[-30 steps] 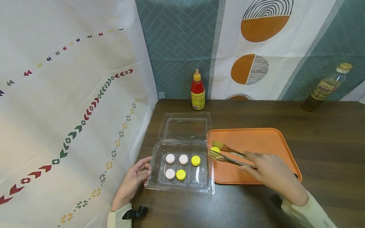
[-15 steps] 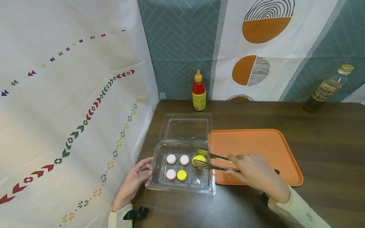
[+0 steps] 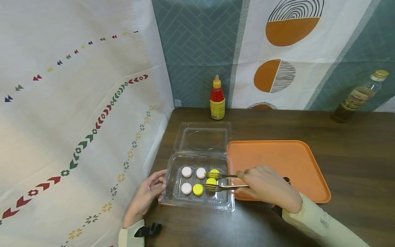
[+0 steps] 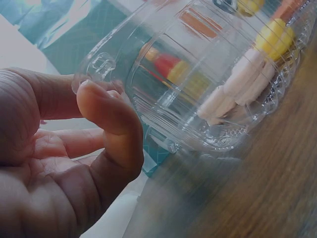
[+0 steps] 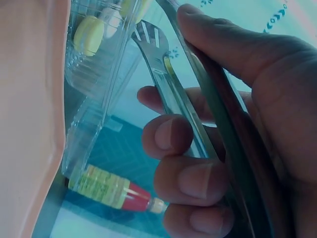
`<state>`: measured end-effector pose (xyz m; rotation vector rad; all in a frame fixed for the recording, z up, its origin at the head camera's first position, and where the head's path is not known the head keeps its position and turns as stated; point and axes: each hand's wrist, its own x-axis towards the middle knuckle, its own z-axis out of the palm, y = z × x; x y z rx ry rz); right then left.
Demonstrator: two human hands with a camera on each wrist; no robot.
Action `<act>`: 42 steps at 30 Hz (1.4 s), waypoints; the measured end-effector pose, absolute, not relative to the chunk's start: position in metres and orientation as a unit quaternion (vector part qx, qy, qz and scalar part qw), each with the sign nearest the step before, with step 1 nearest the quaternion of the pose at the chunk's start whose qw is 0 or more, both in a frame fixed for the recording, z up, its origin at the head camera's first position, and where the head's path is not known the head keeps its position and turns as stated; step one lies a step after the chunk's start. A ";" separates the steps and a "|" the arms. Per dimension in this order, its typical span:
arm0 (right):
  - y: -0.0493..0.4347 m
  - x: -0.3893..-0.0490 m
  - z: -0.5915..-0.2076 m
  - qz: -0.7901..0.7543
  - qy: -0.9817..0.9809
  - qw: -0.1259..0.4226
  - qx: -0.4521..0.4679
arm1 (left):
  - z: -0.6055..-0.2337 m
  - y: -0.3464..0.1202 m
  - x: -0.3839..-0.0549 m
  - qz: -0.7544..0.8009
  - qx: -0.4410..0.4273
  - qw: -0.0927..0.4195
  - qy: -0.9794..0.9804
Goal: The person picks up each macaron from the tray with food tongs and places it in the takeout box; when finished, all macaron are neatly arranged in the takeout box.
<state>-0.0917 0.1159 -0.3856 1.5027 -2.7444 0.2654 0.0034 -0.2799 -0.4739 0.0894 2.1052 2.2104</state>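
Metal tongs (image 3: pixel 230 187), one pair: long axis laid nearly crosswise, forked tips pointed left, arms spread apart. Clamped between thumb and curled fingers of the right hand (image 3: pixel 267 185), the tips being held over the clear container (image 3: pixel 197 206). Yellow macaron (image 3: pixel 211 182), one: framed by both tips inside the container, to the left of the right hand; whether it is pinched cannot be told. Also contained: a second yellow macaron (image 3: pixel 214 171) just beyond, a third yellow macaron (image 3: pixel 198 189) nearer and to the left, three pale macarons (image 3: pixel 186 172). Container's left edge: pinched by the left hand (image 3: pixel 146 195). Right rim: crossed by the tongs, as is the left edge of the orange tray (image 3: pixel 287 157). Clear lid (image 3: pixel 203 137): folded back. Behind it, upright: red sauce bottle (image 3: pixel 217 101). Far right: yellow-capped bottle (image 3: pixel 359 97)
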 end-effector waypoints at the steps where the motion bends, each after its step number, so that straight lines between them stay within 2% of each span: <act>1: 0.114 -0.092 -0.385 0.078 -0.873 0.001 0.482 | -0.474 -0.280 0.003 0.723 0.031 0.045 0.688; 10: 0.104 -0.095 -0.382 0.059 -0.860 0.005 0.507 | -0.474 -0.280 0.005 0.728 0.029 0.046 0.683; 19: 0.096 -0.099 -0.378 0.046 -0.859 -0.021 0.510 | -0.471 -0.277 0.003 0.728 0.024 0.051 0.683; 42: 0.103 -0.100 -0.377 0.074 -0.872 -0.049 0.481 | -0.471 -0.278 0.003 0.720 0.015 0.043 0.692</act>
